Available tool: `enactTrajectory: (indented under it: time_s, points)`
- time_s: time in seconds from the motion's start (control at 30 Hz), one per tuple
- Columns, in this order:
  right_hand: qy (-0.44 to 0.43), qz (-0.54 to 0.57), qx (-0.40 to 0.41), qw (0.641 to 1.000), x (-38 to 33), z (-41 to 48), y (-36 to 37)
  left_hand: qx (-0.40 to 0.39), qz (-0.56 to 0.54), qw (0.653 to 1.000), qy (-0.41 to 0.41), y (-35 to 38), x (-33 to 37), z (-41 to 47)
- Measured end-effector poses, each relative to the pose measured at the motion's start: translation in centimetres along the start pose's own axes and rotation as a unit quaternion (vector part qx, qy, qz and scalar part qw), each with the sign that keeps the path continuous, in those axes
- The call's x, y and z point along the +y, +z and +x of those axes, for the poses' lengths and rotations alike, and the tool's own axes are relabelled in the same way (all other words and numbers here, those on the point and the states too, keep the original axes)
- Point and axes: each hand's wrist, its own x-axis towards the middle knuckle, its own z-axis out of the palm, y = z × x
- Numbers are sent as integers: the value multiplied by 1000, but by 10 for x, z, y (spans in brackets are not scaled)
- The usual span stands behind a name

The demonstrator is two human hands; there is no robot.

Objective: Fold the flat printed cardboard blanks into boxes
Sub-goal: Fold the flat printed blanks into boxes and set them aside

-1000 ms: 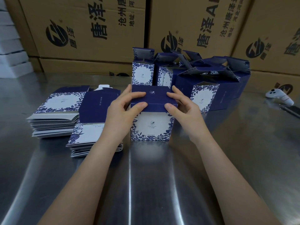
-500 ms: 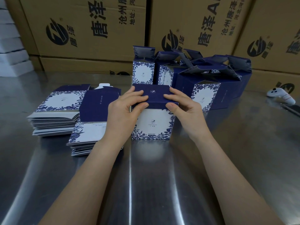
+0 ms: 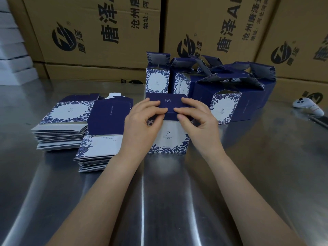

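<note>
A blue-and-white floral box [image 3: 168,137] stands upright on the steel table [image 3: 177,192] in front of me, its dark blue lid folded down on top. My left hand [image 3: 142,126] grips the lid's left front corner, fingers on top and thumb at the front edge. My right hand [image 3: 197,119] pinches the lid's right front corner the same way. Two stacks of flat printed blanks [image 3: 63,123] [image 3: 99,141] lie to the left. Several folded boxes with open top flaps [image 3: 227,96] stand behind.
Large brown shipping cartons [image 3: 99,38] wall off the back of the table. A white controller [image 3: 308,107] lies at the far right beside a dark flat object [image 3: 319,121]. White slabs [image 3: 12,50] are stacked at the far left.
Both hands have shifted along the lid, thumbs moving to its front edge and fingers closer together on top. The lid sits lower on the box. The box has stayed in place.
</note>
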Motion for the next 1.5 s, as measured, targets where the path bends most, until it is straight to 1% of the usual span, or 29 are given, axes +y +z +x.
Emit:
enactTrajectory:
  time_s: [0.27, 0.5, 0.6, 0.7, 0.87, 1.0, 1.2, 1.3, 1.4, 1.5]
  points:
    - [46, 41, 17, 998, -6, 6, 7, 3, -19, 999, -36, 3, 1, 2]
    - [35, 24, 31, 999, -7, 8, 9, 10, -19, 998, -57, 9, 6, 6]
    - [27, 13, 30, 999, -6, 8, 10, 4, -24, 998, -56, 8, 6, 6]
    - [32, 26, 21, 999, -6, 8, 7, -8, -28, 998, -59, 5, 5, 8]
    - [72, 93, -48, 992, -1, 10, -10, -41, -80, 990, -109, -7, 2, 13]
    - [81, 118, -36, 989, -1, 11, -10, -45, -137, 978, -153, -17, -3, 16]
    - [64, 97, -12, 993, -1, 12, -6, -39, -159, 974, -159, -15, -5, 17]
    - [74, 113, -34, 990, 2, 11, -10, -45, -166, 972, -157, -16, -8, 17]
    - [99, 174, -60, 978, 5, 11, -17, -59, -199, 965, -162, -22, -13, 18]
    - [93, 170, -48, 980, 6, 12, -16, -61, -212, 962, -163, -25, -15, 18]
